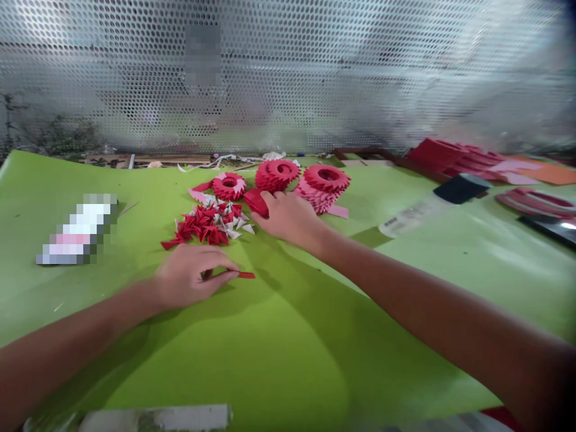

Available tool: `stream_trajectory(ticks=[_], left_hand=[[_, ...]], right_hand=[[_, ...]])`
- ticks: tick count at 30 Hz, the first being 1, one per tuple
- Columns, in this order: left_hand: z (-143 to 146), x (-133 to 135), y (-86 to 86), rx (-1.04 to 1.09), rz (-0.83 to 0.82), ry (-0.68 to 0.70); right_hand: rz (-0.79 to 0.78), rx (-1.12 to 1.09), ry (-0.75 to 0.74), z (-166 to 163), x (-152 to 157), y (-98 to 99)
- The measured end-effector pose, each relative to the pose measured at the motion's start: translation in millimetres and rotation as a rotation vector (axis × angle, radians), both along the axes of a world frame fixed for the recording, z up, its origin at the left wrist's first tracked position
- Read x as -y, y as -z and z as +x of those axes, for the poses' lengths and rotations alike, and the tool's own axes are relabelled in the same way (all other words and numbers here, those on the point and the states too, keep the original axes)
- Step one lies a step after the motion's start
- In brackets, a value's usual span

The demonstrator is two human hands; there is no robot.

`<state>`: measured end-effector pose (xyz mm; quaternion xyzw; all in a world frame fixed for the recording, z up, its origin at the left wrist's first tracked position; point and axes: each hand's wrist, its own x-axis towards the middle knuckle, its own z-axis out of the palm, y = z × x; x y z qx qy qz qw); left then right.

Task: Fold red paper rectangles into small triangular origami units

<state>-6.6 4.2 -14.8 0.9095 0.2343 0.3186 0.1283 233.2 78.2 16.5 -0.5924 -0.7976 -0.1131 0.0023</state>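
My left hand (193, 275) pinches a small folded strip of red paper (246, 275) between thumb and fingertips, just above the green tabletop. My right hand (288, 216) reaches farther out, thumb and fingers closed around the edge of red paper pieces (254, 201). Between and beyond my hands lies a heap of folded red paper triangles (204, 223), with white paper triangles (234, 223) mixed in. Behind are a low red and pink paper ring (229, 186), a taller red ring stack (278, 174) and a red and pink ring stack (323, 187).
A bottle with a dark cap (418, 210) lies on the green table (252, 360) at right. Past it are red paper bundles (454, 157), orange paper (551, 171) and a roll of tape (540, 203). A blurred-out object (78, 231) lies left. Perforated metal sheeting (288, 78) stands behind.
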Motion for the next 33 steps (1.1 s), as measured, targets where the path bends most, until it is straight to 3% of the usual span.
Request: stream_trajectory(ticks=[25, 33], left_hand=[[0, 0, 1.2, 0.002, 0.006, 0.002], [-1, 0, -2.7, -0.018, 0.000, -0.001]], right_hand=[[0.015, -0.033, -0.091, 4, 2, 6.9], [-0.053, -0.024, -0.132, 10, -1, 9.6]])
